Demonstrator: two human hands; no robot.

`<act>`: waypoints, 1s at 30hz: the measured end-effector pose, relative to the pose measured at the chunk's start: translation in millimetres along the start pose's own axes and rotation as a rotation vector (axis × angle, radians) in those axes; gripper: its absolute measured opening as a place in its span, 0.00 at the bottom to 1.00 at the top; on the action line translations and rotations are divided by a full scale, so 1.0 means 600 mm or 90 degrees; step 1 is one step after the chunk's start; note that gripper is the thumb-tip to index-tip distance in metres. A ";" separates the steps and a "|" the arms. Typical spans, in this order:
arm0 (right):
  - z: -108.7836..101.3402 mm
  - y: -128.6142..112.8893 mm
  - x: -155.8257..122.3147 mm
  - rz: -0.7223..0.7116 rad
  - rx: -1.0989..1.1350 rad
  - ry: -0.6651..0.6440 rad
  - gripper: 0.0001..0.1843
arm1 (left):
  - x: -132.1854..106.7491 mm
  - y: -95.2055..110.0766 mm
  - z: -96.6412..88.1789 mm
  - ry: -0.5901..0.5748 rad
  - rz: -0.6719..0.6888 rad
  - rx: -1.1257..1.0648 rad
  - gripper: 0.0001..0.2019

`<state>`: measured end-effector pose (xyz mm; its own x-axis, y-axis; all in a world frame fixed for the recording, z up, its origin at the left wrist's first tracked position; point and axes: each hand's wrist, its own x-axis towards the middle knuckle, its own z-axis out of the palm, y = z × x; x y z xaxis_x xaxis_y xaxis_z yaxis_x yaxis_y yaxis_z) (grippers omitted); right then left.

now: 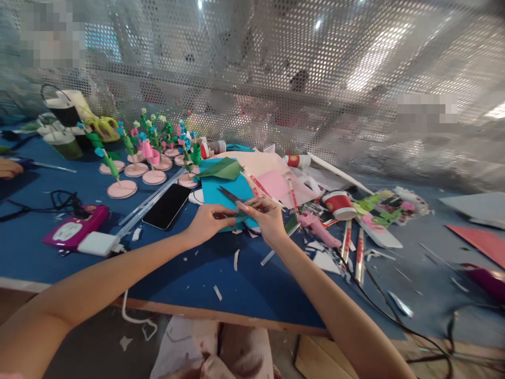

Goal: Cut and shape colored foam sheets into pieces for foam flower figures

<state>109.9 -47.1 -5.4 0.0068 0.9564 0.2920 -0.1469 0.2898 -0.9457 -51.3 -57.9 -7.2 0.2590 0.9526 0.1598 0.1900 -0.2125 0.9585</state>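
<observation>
My left hand (208, 225) is closed in a pinch on a small piece of teal paper (239, 219) over the table. My right hand (267, 217) pinches the same piece from the other side, and the fingers partly hide it. Just behind the fingers, a pair of scissors (228, 194) points away to the left, its handle mostly hidden under my hands. Sheets of blue paper (213, 184) and a folded green paper (223, 168) lie beneath and beyond the scissors.
Paper flowers on round pink bases (122, 189) stand at the left, near a black phone (168, 205) and a magenta power strip (77, 227). At right are a pink glue gun (319, 229), a red paper cup (339, 205) and cables. Another person's hand (10, 168) shows far left.
</observation>
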 end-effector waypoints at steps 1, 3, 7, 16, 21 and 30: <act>0.002 0.001 -0.002 -0.001 -0.011 -0.009 0.12 | 0.001 0.000 0.001 0.001 -0.003 -0.013 0.12; 0.006 0.001 -0.004 -0.001 -0.036 -0.033 0.11 | 0.001 -0.001 0.002 0.006 0.000 -0.029 0.12; 0.008 0.004 -0.007 0.000 -0.046 -0.074 0.09 | 0.001 0.000 0.001 0.049 0.009 0.002 0.08; 0.010 0.005 -0.008 -0.003 -0.024 0.014 0.12 | -0.005 0.000 0.004 -0.010 0.034 -0.004 0.10; 0.011 0.003 -0.011 -0.012 -0.003 0.009 0.13 | -0.009 0.003 0.006 -0.039 0.027 -0.015 0.15; 0.011 0.014 -0.012 -0.029 0.004 -0.002 0.10 | -0.003 -0.004 0.005 0.011 0.021 -0.054 0.10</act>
<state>101.9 -51.9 -14.6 0.0104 0.9420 0.3354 -0.1533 0.3330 -0.9304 -49.4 -59.6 -10.2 0.2478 0.9492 0.1942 0.1002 -0.2244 0.9693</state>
